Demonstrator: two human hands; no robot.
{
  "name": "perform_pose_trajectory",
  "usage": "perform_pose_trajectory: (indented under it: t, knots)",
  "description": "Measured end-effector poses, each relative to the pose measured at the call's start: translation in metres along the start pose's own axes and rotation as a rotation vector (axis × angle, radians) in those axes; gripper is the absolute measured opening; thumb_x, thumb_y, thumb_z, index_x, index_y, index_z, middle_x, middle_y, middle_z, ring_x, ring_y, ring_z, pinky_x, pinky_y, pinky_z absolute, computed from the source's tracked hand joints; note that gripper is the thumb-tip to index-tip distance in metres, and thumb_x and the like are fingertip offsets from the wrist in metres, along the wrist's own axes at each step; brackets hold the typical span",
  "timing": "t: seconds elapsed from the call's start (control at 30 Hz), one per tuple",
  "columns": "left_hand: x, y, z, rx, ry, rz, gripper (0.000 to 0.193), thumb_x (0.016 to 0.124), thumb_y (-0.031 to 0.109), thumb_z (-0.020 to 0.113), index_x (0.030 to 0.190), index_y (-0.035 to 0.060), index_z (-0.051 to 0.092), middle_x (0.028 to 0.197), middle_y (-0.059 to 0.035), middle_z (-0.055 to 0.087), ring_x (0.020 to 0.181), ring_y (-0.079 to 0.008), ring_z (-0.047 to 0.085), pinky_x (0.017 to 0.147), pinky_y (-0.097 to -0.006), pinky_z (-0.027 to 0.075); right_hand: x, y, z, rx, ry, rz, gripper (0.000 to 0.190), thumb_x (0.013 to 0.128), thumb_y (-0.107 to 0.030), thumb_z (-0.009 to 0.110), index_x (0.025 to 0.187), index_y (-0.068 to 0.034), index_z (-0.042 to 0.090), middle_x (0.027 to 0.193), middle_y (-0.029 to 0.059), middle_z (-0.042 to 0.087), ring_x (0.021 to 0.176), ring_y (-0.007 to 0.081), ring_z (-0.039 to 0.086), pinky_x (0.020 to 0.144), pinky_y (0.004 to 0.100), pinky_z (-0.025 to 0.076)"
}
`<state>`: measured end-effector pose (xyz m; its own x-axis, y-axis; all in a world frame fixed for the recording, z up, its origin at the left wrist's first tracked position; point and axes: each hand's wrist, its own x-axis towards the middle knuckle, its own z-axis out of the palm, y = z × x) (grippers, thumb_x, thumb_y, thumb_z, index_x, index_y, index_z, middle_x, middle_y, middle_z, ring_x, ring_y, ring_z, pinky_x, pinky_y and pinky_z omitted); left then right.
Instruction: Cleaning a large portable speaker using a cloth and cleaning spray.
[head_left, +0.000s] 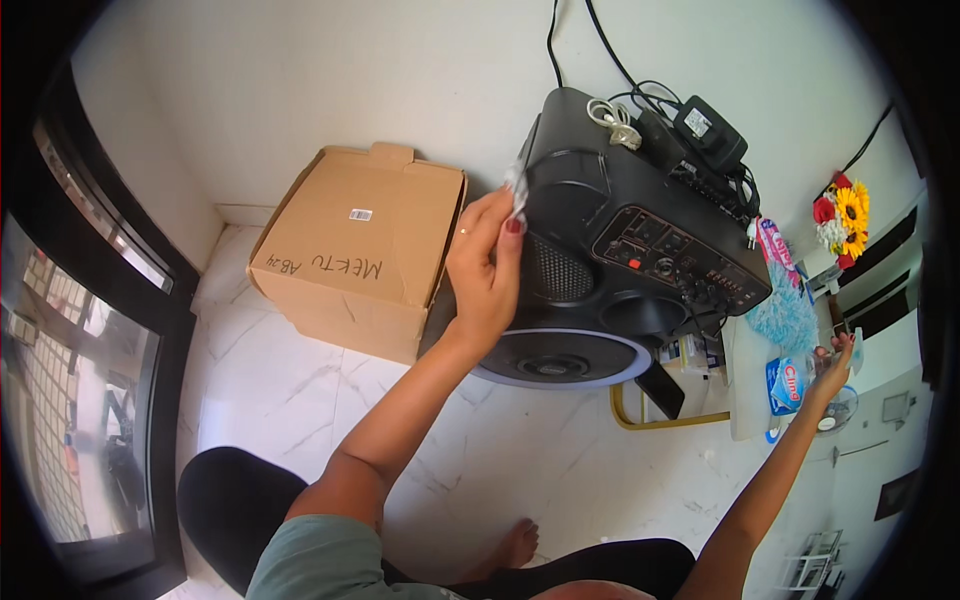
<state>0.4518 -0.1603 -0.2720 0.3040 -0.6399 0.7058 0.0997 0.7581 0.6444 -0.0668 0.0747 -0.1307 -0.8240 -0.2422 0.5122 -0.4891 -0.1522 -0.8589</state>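
Note:
My left hand (487, 262) pinches a white crumpled tissue or cloth (517, 187) at the left edge of a large black party speaker (562, 180). The speaker has a control panel (667, 255) with knobs and a round woofer below. Far to the right, my right hand (832, 367) is raised at the side table, its fingers around the upper part of what looks like a clear spray bottle (857, 349), partly hidden. A blue packet (784, 386) stands beside that hand. On the speaker lie a coiled white cable (615, 124) and a black power adapter (710, 133).
A cardboard box (360, 225) stands left of the speaker, near a dark-framed glass door (142, 315). Black cables run up the wall. Right of the speaker are a blue fluffy duster (784, 315), flowers (844, 217) and a gold-rimmed table (667, 425) bearing a black phone-like object (661, 390).

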Motion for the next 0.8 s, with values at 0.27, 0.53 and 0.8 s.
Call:
perform_pose_trajectory:
  t: [0.27,0.53,0.8]
  knots:
    - [0.03,0.033,0.021,0.133,-0.029,0.237,0.023,0.091,0.004,0.052,0.111,-0.0011,0.063,0.108,-0.0186,0.063,0.103,-0.0282,0.059,0.089,-0.0346,0.044,0.003,-0.014,-0.004,-0.021,-0.011,-0.054,0.046,0.088,-0.044,0.06,0.115,-0.007,0.059,0.101,0.0049,0.057,0.07,0.0172,0.057,0.07,0.029,0.049]
    - [-0.079,-0.028,-0.002,0.029,0.218,-0.405,0.023,0.094,0.008,0.051,0.111,-0.0035,0.061,0.111,-0.0173,0.061,0.098,-0.0278,0.058,0.088,-0.0336,0.043,0.009,-0.013,0.006,0.027,0.055,-0.023,0.048,0.086,-0.041,0.064,0.113,-0.002,0.058,0.101,0.0078,0.057,0.073,0.0194,0.059,0.076,0.0327,0.05]
    - [-0.033,0.01,0.004,0.043,0.104,-0.099,0.023,0.088,0.004,0.055,0.109,-0.0032,0.062,0.111,-0.0166,0.062,0.102,-0.0322,0.055,0.091,-0.0374,0.042,0.01,-0.02,0.007,-0.309,0.069,-0.4,0.061,0.084,-0.043,0.068,0.117,0.006,0.053,0.108,0.015,0.057,0.09,0.0284,0.057,0.086,0.0398,0.047]
